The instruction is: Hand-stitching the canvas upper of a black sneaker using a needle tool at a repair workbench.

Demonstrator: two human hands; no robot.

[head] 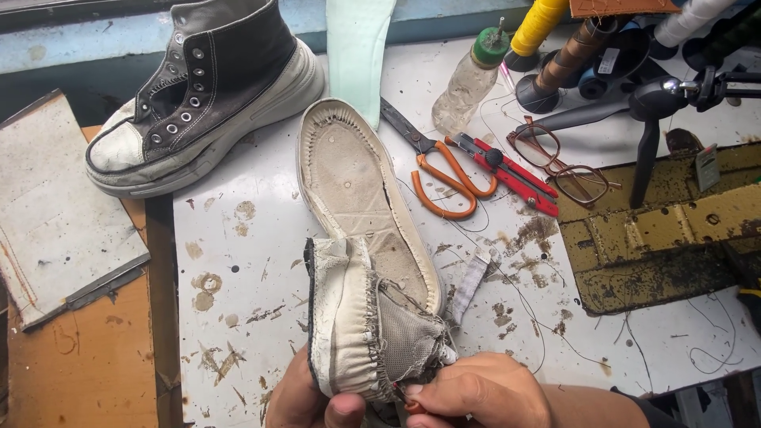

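Note:
A worn shoe lies taken apart on the white table: its pale rubber sole (pixel 349 170) points away from me, and the cream and grey canvas upper (pixel 361 317) is folded back at the heel. My left hand (pixel 305 400) grips the folded upper from below, thumb on the fabric. My right hand (pixel 479 390) pinches the frayed grey edge of the upper, with something small and red at the fingertips. A thin thread (pixel 523 297) trails off to the right.
A matching black high-top shoe (pixel 202 87) stands at the back left. Orange-handled scissors (pixel 440 170), a red utility knife (pixel 511 170), glasses (pixel 559 162), a small bottle (pixel 472 75) and thread spools (pixel 555 40) lie behind the sole. A grey board (pixel 55 206) sits left.

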